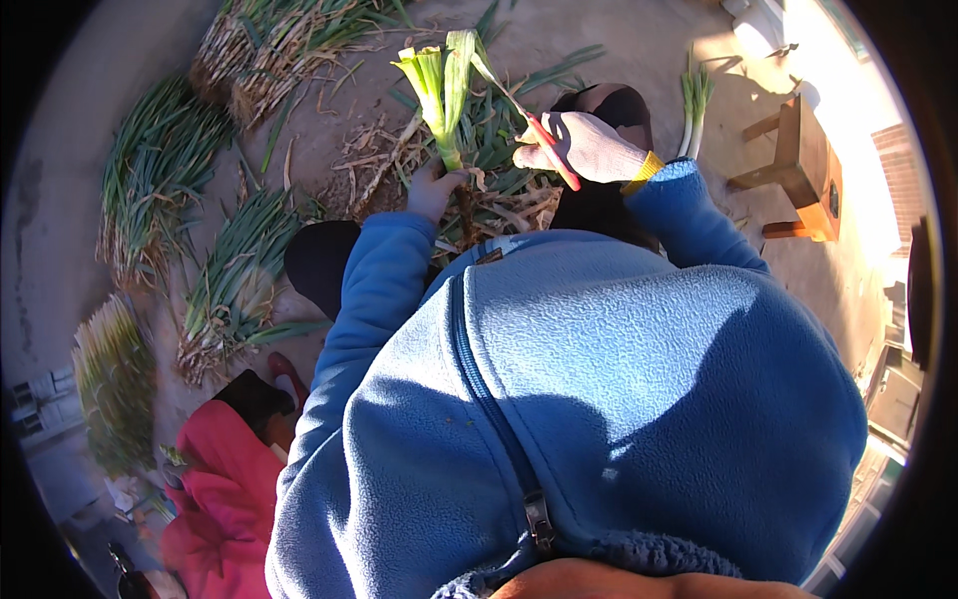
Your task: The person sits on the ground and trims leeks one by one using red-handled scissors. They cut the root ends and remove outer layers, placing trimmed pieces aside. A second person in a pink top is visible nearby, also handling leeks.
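Note:
My left hand (434, 189), in a glove, grips a green onion stalk (447, 142) upright by its lower part. The stalk's top is cut open, and one long leaf bends over to the right. My right hand (587, 146), in a pale knit glove with a yellow cuff, holds a red-handled cutting tool (552, 150). The tool's thin blade end reaches up and left to the tip of the bent leaf. Whether it touches the leaf I cannot tell. Below both hands lie cut green leaves and dry peelings (516, 206) on the ground.
Piles of green onions (161, 168) lie at the left and upper left, one nearer pile (239, 262) beside my left knee. Trimmed onions (696, 101) lie at the right, near a wooden stool (804, 165) on its side. A person in red (224, 487) is at the lower left.

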A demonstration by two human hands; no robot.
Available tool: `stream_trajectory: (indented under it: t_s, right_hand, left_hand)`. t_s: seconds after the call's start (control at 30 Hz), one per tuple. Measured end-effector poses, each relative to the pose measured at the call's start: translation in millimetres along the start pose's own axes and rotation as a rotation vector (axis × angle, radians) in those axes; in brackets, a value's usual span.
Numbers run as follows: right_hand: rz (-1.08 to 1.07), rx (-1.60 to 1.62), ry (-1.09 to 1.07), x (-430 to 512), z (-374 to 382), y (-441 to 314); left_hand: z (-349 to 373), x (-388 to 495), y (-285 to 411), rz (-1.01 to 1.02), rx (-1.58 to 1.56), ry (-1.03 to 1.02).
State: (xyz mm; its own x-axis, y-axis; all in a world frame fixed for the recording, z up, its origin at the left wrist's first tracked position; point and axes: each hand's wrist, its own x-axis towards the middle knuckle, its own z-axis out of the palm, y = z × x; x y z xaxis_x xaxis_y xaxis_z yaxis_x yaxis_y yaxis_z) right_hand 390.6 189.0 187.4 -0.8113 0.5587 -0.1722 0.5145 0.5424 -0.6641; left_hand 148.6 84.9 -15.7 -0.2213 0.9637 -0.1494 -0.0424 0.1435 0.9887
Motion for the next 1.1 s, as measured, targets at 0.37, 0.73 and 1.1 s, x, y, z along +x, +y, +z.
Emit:
stream_trajectory:
  t_s: [0.37,0.73,1.1]
  right_hand:
    - [0.088,-0.209,0.0,6.8,-16.7,-13.7]
    - [0.04,-0.153,0.108,12.5,-8.6,8.6]
    - [-0.096,-0.183,0.155,15.2,-4.1,31.4]
  left_hand:
    - [-0.5,1.9,2.6,-0.046,-0.137,-0.021]
    - [-1.0,-0.7,7.7,-0.106,-0.152,-0.043]
    - [-5.0,-0.7,9.9,-0.111,-0.195,-0.08]
